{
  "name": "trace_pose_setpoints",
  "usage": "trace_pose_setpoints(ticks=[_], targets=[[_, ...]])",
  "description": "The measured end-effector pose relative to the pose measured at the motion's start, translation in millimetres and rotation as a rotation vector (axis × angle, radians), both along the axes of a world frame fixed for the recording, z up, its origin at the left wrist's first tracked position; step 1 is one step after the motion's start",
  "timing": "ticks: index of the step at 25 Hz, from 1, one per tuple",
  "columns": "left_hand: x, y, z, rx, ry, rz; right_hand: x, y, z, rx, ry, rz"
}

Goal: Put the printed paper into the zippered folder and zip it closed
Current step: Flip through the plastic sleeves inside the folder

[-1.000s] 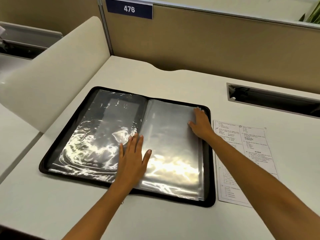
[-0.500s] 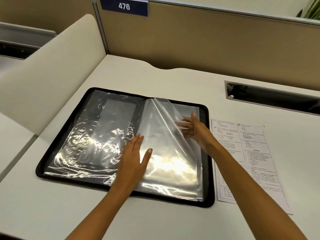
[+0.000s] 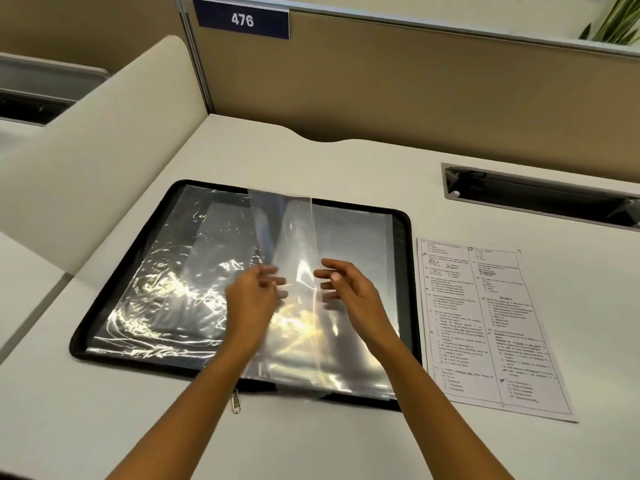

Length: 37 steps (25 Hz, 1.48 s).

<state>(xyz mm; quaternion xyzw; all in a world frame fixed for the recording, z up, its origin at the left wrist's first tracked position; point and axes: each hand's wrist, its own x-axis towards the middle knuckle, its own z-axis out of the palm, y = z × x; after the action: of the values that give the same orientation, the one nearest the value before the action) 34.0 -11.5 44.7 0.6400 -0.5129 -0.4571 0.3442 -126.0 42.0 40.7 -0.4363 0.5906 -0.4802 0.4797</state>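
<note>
The black zippered folder (image 3: 404, 258) lies open flat on the desk, its clear plastic sleeves glaring with reflected light. One clear sleeve (image 3: 294, 237) stands raised over the spine, mid-turn. My left hand (image 3: 254, 296) is on its left side, fingers showing blurred through the plastic. My right hand (image 3: 349, 289) is on its right side, loosely curved fingertips at the sleeve's edge. Neither hand plainly grips it. The printed paper (image 3: 485, 323) lies flat on the desk just right of the folder, untouched. A metal zipper pull (image 3: 236, 403) hangs at the folder's near edge.
A cable slot (image 3: 540, 199) is cut into the white desk at the back right. Tan partition walls stand behind, with a "476" plate (image 3: 242, 19). A cream divider (image 3: 104, 140) slopes along the left. Plant leaves (image 3: 616, 26) show at the top right.
My right hand lifted a clear sleeve from the folder's right side and swung it up over the spine. My left hand rose off the pages to meet it.
</note>
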Motion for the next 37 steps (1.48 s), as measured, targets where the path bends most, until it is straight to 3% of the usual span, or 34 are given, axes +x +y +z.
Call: trace_pose_setpoints(ticks=[3, 6, 8, 11, 14, 20, 24, 29, 33, 37], targets=[[33, -22, 6, -0.069, -0.238, 0.096, -9, 6, -13, -0.002, 0.253, 0.023], [59, -35, 11, -0.116, -0.605, 0.298, -7, 12, -33, 0.005, 0.547, 0.091], [66, -35, 11, -0.237, -0.754, 0.344, -3, 16, -44, -0.015, 0.667, 0.106], [49, -9, 3, -0.428, -0.636, -0.064, 2, 20, -53, -0.062, 0.792, 0.09], [32, 21, -24, -0.479, -0.816, -0.525, 4, 20, -57, -0.093, 0.898, 0.066], [57, 23, -56, -0.467, -0.97, -0.533, 4, 26, -64, -0.113, 1.022, 0.034], [57, 23, -58, -0.474, -0.956, -0.54, -5, 32, -63, -0.102, 0.989, -0.061], [41, 24, -53, -0.49, -0.714, -0.523, -27, 47, -45, -0.144, 0.66, -0.353], [-17, 37, -41, -0.521, -0.464, -0.542, -75, 71, -31, -0.152, 0.624, -0.642], [-83, 58, -36, -0.593, -0.382, -0.675, -123, 104, -32, -0.029, 0.633, -0.87]])
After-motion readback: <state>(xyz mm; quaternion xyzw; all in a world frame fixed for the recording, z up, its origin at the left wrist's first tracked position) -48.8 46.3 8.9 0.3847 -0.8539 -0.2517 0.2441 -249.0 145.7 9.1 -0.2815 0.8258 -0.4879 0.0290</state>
